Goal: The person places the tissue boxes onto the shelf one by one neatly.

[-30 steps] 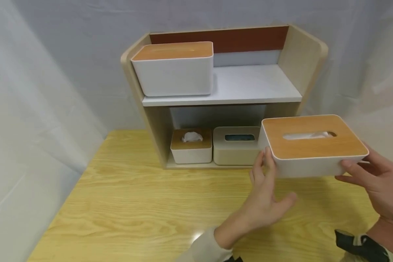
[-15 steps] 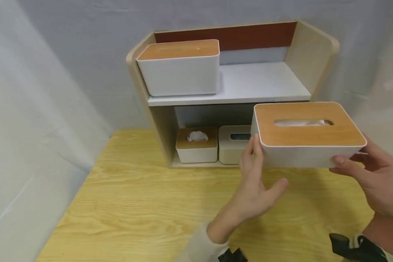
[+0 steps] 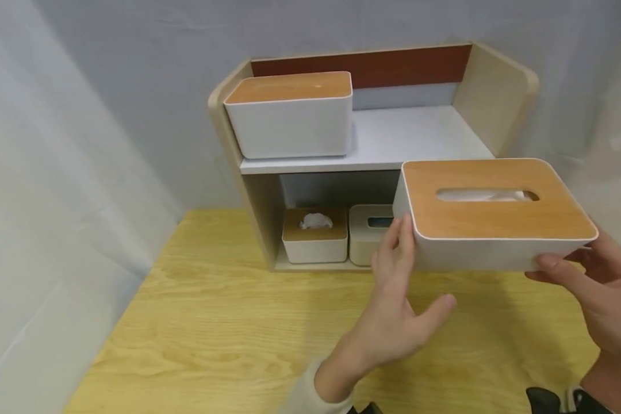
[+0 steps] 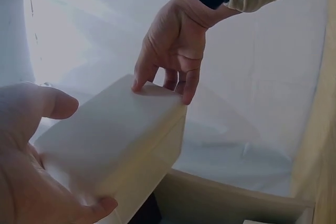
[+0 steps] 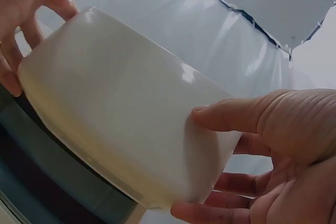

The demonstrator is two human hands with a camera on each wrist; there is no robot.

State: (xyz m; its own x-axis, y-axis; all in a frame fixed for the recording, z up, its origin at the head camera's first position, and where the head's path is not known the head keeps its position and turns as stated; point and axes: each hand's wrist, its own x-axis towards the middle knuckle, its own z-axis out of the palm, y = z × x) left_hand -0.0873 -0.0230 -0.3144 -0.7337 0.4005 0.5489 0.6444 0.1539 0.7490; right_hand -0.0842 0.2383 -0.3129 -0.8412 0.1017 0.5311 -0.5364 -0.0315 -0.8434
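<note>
A white tissue box with a wooden lid and a long slot is held in the air before the shelf's right part; white tissue shows in the slot. My right hand grips its right end, thumb on the front wall and fingers at the end, as the right wrist view also shows. Against the box's left end lie the fairly straight fingers of my left hand; its thumb stands apart from the box. In the left wrist view the box hangs between both hands.
A two-tier shelf stands on the wooden table. A larger white box with a wooden lid occupies its upper left. Below are a small tissue box and a beige tissue box, partly hidden behind the held box and left hand.
Both hands have raised the tissue box and moved it left relative to the shelf, mostly in the first half second. The head view has shifted a little. Both hands' holds look the same.
</note>
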